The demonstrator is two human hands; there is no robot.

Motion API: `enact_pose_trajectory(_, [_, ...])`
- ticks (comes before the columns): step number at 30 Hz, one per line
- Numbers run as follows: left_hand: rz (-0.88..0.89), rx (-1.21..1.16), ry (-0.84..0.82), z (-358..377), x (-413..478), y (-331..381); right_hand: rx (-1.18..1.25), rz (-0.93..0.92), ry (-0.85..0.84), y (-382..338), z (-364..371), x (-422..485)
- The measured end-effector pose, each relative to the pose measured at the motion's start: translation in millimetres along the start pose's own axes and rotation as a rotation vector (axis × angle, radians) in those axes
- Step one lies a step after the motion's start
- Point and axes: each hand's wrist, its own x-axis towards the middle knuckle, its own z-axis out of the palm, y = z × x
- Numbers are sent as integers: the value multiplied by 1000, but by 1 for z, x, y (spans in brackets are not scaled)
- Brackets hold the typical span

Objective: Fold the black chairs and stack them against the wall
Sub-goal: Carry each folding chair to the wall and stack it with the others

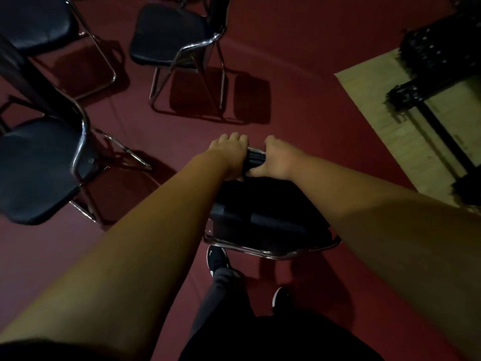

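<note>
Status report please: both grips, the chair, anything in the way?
Left grip and right grip hold chair by its top. Chair looks folded. Open chairs stand left and ahead.

Dark red floor (pixel 299 48). Held chair (pixel 260 204) at centre, black. Open chair (pixel 169 35) at twelve o'clock: black seat, silvery frame. Pale tan panel (pixel 377 105) at two o'clock. Black shoe (pixel 217 259), white logo, at six.

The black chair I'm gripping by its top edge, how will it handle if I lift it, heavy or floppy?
Probably stiff: the chair has a metal-looking tube frame. Likely fairly heavy, which fits the left hand and right hand both gripping it. Its padded seat may swing on lifting.
</note>
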Motion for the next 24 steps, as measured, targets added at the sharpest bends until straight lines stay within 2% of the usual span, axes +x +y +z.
enact_pose_trajectory(3, [-13,-57,-26,-2,2,-12,-84,-20,-102,4,-9,4])
enact_pose_trajectory(6, [-35,-81,-15,0,7,-28,-182,60,-213,29,-24,6])
enact_pose_trajectory(9, [-66,-39,-43,-6,13,-37,-287,125,-184,54,-32,8])
enact_pose_trajectory(13, [-85,67,-112,-20,28,-25,-289,86,-133,67,-31,18])
enact_pose_trajectory(18, [-31,64,-205,-31,56,-3,-254,33,-154,79,-41,31])
enact_pose_trajectory(24, [-111,-8,-256,-53,121,13,-281,-11,-224,109,-87,71])
